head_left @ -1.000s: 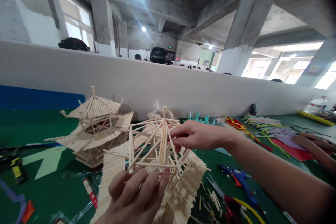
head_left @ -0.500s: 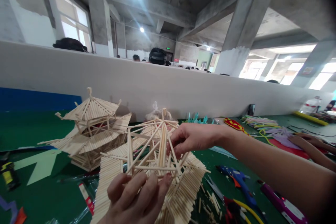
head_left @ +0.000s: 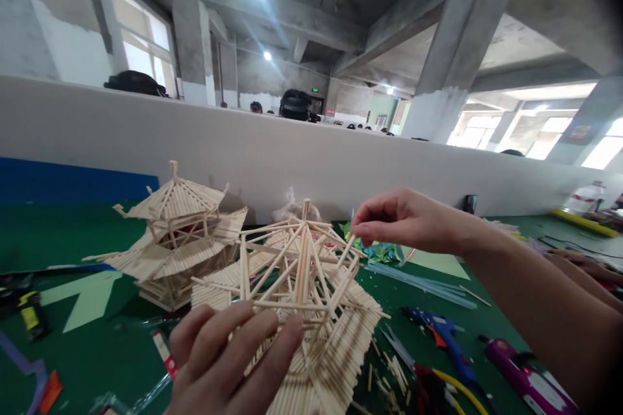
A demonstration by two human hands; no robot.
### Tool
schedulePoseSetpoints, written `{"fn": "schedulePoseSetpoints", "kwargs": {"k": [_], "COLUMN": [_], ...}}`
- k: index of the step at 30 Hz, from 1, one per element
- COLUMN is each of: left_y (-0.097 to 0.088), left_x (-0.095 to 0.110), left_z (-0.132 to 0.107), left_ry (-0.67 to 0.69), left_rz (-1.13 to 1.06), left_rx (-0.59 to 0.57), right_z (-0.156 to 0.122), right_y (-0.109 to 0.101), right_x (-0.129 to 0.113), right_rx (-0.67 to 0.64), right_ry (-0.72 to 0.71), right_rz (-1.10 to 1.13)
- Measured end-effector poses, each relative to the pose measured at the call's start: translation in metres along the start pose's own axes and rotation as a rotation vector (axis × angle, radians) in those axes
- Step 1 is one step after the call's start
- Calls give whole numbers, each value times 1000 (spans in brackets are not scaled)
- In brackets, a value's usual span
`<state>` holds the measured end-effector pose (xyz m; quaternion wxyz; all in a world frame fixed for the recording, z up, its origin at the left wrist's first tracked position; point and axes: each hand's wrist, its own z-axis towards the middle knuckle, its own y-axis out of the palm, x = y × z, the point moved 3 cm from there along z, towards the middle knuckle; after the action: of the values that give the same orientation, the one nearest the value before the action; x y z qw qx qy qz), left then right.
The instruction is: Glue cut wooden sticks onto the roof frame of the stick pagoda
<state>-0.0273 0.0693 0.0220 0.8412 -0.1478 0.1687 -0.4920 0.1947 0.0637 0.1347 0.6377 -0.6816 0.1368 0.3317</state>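
In front of me stands a pagoda model of thin wooden sticks, its upper roof a bare frame around a central post. My left hand lies against its near side with fingers stretched and slightly apart; their tips partly cover the lower roof. Right of the frame, my right hand is closed in a pinch on a short wooden stick, which slants down toward the frame's right side. Whether the stick's lower end touches the frame, I cannot tell. A second pagoda model with a covered roof stands behind on the left.
A blue glue gun, a purple and white tool, scissors and stick offcuts lie at right. Pale blue strips lie beyond. A white partition bounds the green table. Another person's hand is far right.
My right hand has moved out of the frame, up and to the right, and now shows a stick in its pinch. My left hand has shifted slightly left and its fingers have straightened.
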Motion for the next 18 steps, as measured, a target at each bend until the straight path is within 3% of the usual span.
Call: {"fn": "schedulePoseSetpoints", "kwargs": {"k": [6, 9, 14, 18], "left_y": [0, 3, 11, 12], "left_x": [-16, -18, -17, -17], "left_z": [34, 54, 76, 87], "left_ry": [-24, -146, -430, -488], "left_rz": [-111, -239, -521, -543], "left_rx": [-92, -192, -383, -359], "right_z": [20, 24, 25, 25], "right_y": [25, 28, 30, 42], "right_x": [-15, -22, -26, -19], "right_rx": [-161, -182, -90, 56], "right_ry": [-108, -164, -222, -239], "right_rz": [24, 48, 175, 464]}}
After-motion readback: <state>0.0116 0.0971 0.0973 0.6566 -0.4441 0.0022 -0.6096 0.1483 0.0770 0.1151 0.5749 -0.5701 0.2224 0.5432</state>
